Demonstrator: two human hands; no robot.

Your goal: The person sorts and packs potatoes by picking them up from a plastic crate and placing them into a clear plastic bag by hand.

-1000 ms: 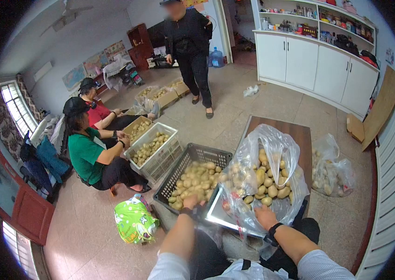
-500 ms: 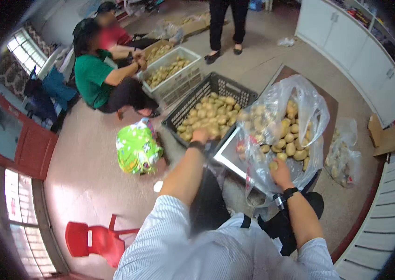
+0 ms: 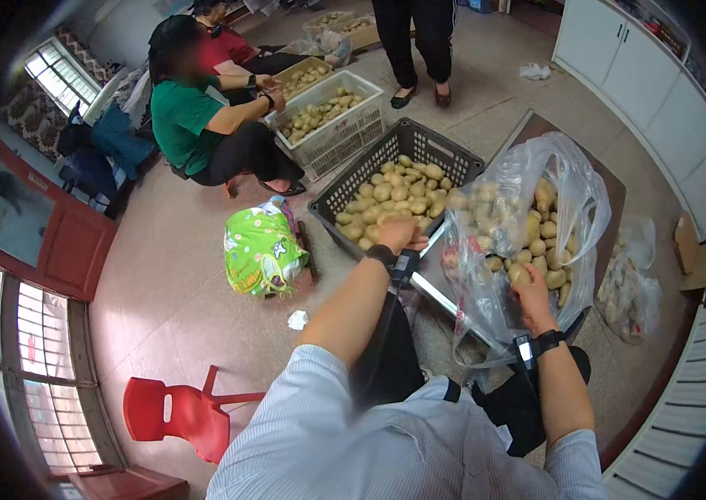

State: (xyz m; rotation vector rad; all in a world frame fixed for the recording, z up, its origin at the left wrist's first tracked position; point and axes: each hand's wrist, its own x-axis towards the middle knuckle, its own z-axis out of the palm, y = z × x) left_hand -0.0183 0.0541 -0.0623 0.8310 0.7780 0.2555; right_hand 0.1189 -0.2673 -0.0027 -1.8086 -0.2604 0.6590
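My right hand (image 3: pixel 535 300) is closed around a potato (image 3: pixel 520 274) at the near side of a clear plastic bag (image 3: pixel 590 204). Inside that bag lies a heap of potatoes (image 3: pixel 549 229). Over the near rim of a black plastic crate (image 3: pixel 461 164), my left hand (image 3: pixel 403 233) has its fingers partly bent and loosely apart. No object shows in it, though its palm side is hidden. Many loose potatoes (image 3: pixel 399 190) fill the crate's bottom. Each wrist wears a dark band with a small device.
A metal-edged platform (image 3: pixel 440 292) supports the bag. A green patterned cloth bundle (image 3: pixel 261 250) and a red chair (image 3: pixel 178 417) are at left. Beyond them, a person in green (image 3: pixel 186 125) squats by a white crate (image 3: pixel 320 154) of potatoes. Another plastic bag (image 3: pixel 630 283) lies at right.
My left hand has drawn back from the potatoes toward the crate's near right rim. My right hand still holds a potato, now lifted slightly. The whole view has shifted a little.
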